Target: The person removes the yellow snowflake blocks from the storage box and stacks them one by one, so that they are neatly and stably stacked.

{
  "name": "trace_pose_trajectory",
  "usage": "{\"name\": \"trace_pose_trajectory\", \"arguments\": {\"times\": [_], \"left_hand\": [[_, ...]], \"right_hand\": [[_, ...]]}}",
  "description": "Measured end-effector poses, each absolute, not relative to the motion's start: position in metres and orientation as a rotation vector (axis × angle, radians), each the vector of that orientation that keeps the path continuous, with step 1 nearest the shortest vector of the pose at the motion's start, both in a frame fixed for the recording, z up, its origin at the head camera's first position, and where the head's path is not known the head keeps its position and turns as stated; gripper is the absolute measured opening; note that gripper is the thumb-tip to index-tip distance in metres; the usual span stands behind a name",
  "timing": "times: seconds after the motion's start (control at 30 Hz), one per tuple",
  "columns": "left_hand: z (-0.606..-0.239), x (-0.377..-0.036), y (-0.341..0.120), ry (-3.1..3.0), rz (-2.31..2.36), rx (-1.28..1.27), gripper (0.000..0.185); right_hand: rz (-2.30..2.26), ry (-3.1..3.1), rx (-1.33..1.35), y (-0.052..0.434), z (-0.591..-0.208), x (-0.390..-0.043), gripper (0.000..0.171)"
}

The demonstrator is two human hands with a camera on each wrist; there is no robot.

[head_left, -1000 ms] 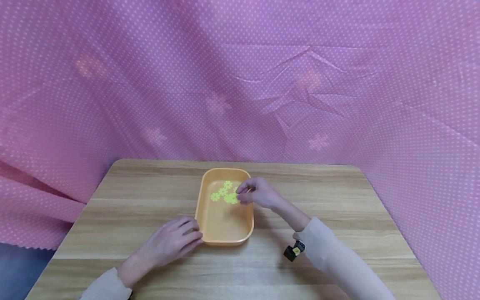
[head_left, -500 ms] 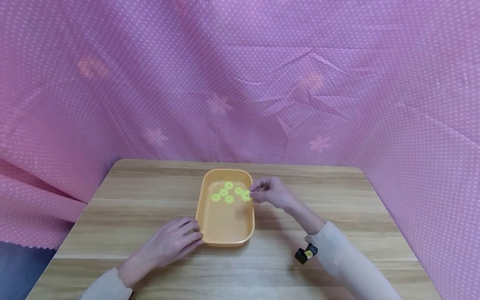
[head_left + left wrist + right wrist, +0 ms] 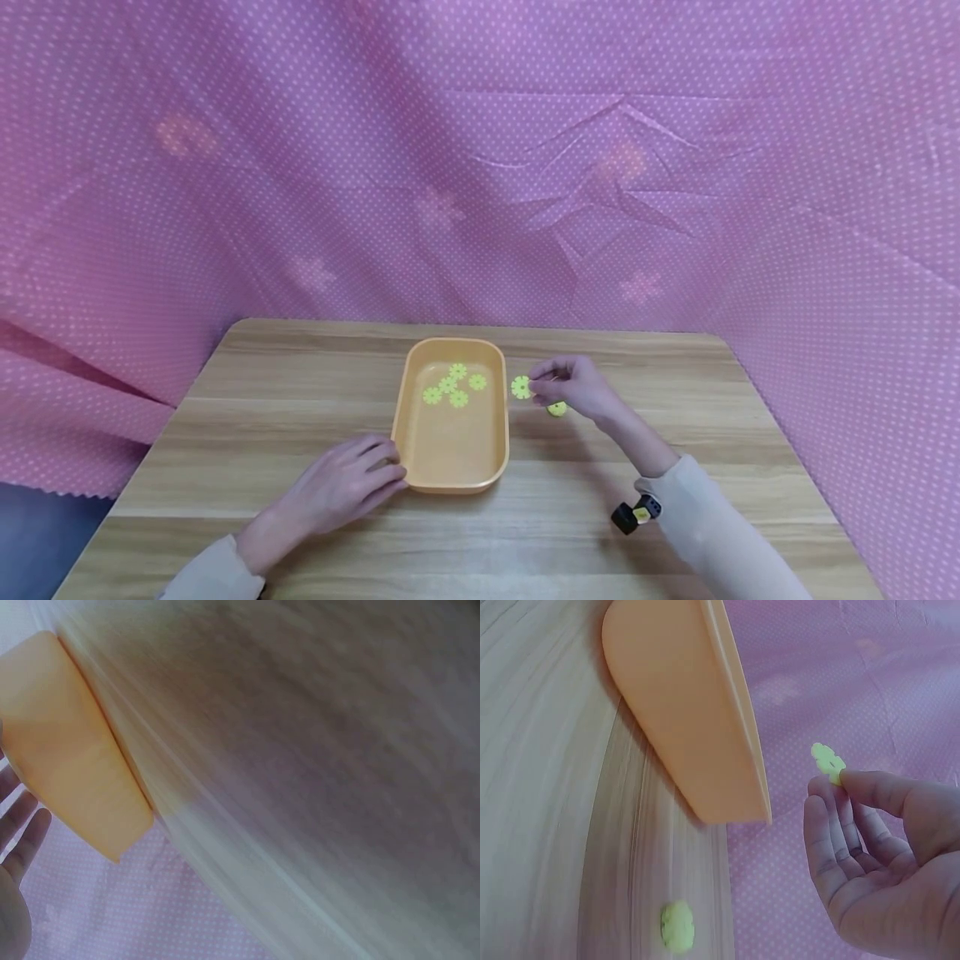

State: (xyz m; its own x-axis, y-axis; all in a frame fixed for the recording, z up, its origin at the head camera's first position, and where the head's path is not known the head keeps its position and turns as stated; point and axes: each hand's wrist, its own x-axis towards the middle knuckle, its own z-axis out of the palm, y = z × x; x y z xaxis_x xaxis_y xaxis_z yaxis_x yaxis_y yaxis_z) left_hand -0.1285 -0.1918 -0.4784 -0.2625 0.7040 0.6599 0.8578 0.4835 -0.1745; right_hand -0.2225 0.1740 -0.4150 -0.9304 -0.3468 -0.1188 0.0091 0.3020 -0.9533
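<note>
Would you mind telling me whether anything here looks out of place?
One green flower piece lies on the table right of the tray, apart from the four inside. The right hand pinches another outside the tray.

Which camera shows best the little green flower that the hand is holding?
The right wrist view: the green flower shows close up, pinched by the right hand's fingers. The head view shows it small beside the orange tray. The left wrist view misses it.

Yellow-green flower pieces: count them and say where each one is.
6. Four flower pieces lie in the orange tray; one is pinched by the right hand; one lies on the table beneath it.
</note>
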Motion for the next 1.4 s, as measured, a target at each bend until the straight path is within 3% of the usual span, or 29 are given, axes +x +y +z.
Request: {"name": "trace_pose_trajectory", "arguments": {"times": [0.6,1.4], "left_hand": [[-0.478,-0.127,-0.192,-2.075,-0.295,-1.283,0.012],[-0.479,-0.126,-0.192,-2.079,-0.295,-1.277,0.011]], "right_hand": [[-1.698,2.3,-0.185,0.214,-0.439,-0.231,0.032],[-1.727,2.251,-0.039,0.228,-0.483,-0.241,0.032]]}}
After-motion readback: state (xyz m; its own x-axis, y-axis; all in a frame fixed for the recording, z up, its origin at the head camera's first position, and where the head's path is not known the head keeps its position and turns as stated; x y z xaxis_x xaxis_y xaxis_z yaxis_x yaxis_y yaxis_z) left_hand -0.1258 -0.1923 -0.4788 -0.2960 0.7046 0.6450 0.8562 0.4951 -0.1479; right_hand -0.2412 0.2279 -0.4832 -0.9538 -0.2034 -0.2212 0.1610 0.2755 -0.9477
